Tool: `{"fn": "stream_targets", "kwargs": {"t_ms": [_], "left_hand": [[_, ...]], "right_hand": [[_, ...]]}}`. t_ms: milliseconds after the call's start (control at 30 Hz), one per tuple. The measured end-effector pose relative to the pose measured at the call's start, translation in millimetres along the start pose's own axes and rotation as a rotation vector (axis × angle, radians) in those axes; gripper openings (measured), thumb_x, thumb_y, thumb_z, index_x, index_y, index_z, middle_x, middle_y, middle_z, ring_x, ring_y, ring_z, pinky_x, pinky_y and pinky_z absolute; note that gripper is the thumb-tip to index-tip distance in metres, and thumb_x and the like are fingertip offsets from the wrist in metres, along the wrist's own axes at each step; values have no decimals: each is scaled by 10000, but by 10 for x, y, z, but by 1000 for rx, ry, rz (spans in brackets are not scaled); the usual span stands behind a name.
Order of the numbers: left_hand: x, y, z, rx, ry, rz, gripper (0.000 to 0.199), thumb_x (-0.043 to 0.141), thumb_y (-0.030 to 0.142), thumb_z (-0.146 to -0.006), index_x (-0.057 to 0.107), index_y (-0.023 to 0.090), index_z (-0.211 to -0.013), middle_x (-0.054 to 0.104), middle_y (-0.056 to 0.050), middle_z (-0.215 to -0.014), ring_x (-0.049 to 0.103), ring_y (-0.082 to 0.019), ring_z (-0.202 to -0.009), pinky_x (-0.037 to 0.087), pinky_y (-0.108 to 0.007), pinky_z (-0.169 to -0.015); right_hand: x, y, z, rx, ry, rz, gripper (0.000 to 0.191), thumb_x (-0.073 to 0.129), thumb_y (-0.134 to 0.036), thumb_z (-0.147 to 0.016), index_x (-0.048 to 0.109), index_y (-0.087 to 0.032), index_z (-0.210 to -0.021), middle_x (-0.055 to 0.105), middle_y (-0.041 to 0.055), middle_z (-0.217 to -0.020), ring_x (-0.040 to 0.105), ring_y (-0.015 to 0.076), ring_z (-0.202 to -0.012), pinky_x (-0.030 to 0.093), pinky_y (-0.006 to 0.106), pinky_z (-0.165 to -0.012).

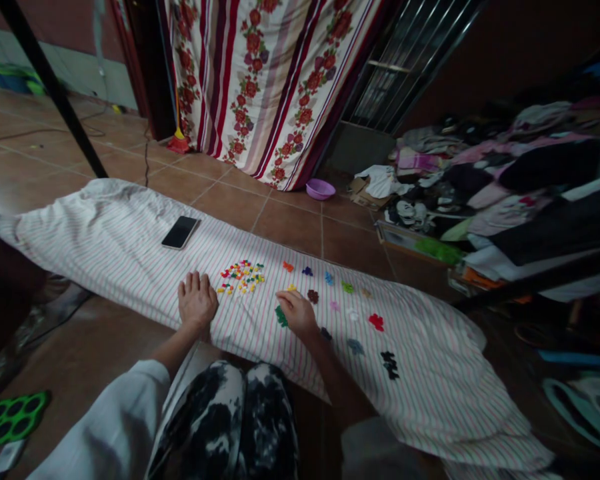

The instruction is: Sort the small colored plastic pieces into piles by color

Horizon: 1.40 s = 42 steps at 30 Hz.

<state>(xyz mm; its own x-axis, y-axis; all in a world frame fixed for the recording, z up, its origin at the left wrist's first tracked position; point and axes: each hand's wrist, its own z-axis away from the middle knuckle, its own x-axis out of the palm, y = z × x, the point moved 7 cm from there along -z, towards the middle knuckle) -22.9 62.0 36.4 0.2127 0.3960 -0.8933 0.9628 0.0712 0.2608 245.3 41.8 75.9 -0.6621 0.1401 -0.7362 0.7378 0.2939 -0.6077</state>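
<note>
My left hand (197, 299) lies flat on the striped cloth (260, 327), fingers spread, holding nothing. Just right of it is a loose pile of small mixed-colour pieces (241, 277). My right hand (297, 312) has its fingers pinched together beside the green pieces (281, 317) and just below the yellow ones (292, 288); anything between the fingertips is too small to make out. Single-colour groups lie to its right, among them brown pieces (313, 297), red pieces (376, 323), white pieces (353, 314) and black pieces (389, 365).
A phone (181, 233) rests on the cloth at the upper left. Beyond the cloth's far edge, a purple bowl (321, 189) stands on the tiled floor by a floral curtain (260, 80). Heaped clothes (500, 167) fill the right side. Dark poles cross both sides.
</note>
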Motion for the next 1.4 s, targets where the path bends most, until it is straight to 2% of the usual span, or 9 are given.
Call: {"fn": "stream_targets", "kwargs": {"t_ms": [133, 233, 433, 633, 833, 1000, 1200, 1400], "left_hand": [[-31, 9, 7, 1, 4, -9, 468, 349, 270, -853, 528, 115, -1256, 489, -182, -1367, 363, -303, -1327, 240, -491, -1085], [-36, 3, 7, -9, 7, 12, 456, 359, 254, -847, 536, 120, -1246, 492, -176, -1366, 366, -298, -1327, 240, -490, -1088], [-38, -3, 3, -23, -2, 60, 455, 379, 241, -831, 543, 127, -1239, 488, -168, -1374, 361, -296, -1332, 238, -495, -1092], [-55, 8, -3, -18, 5, 35, 444, 375, 244, -837, 547, 128, -1230, 500, -166, -1362, 374, -294, -1324, 241, -484, -1093], [-45, 0, 1, -22, 12, 56, 444, 393, 242, -826, 541, 151, -1234, 498, -154, -1368, 362, -290, -1334, 239, -490, -1091], [-57, 8, 2, -25, -4, 69, 449, 382, 236, -828, 543, 117, -1230, 485, -180, -1371, 355, -297, -1335, 226, -488, -1099], [-61, 10, 2, -25, -4, 69, 457, 394, 244, -819, 536, 141, -1241, 491, -166, -1371, 354, -298, -1334, 238, -501, -1086], [-37, -7, 14, -26, 1, 82, 468, 399, 251, -812, 532, 146, -1249, 481, -161, -1378, 342, -300, -1340, 227, -502, -1090]], "right_hand": [[449, -280, -203, -39, -117, 2, 245, 460, -213, -881, 685, -218, -977, 647, 43, -917, 599, 156, -860, 469, 281, -805], [694, -459, -362, -41, -184, 31, 223, 487, -203, -880, 688, -220, -975, 635, 43, -943, 585, 152, -887, 454, 272, -825], [1004, -815, -630, -100, -252, 128, 229, 522, -214, -866, 674, -215, -1036, 604, 64, -980, 534, 179, -985, 408, 302, -911], [1241, -846, -727, 4, -332, 259, 192, 523, -164, -835, 679, -199, -940, 586, 96, -1025, 500, 205, -1032, 394, 339, -925], [1277, -840, -727, 1, -341, 283, 138, 551, -173, -818, 660, -215, -891, 588, 78, -1001, 507, 194, -1004, 399, 325, -903], [1227, -855, -741, -10, -276, 232, 152, 509, -196, -849, 638, -211, -929, 604, 66, -982, 524, 178, -984, 399, 296, -893], [1060, -800, -713, -14, -193, 128, 157, 476, -155, -836, 607, -215, -900, 639, 39, -930, 560, 168, -924, 413, 275, -849], [820, -548, -571, 62, -124, 64, 166, 486, -174, -818, 608, -219, -922, 655, 25, -883, 586, 162, -830, 439, 262, -774]]}}
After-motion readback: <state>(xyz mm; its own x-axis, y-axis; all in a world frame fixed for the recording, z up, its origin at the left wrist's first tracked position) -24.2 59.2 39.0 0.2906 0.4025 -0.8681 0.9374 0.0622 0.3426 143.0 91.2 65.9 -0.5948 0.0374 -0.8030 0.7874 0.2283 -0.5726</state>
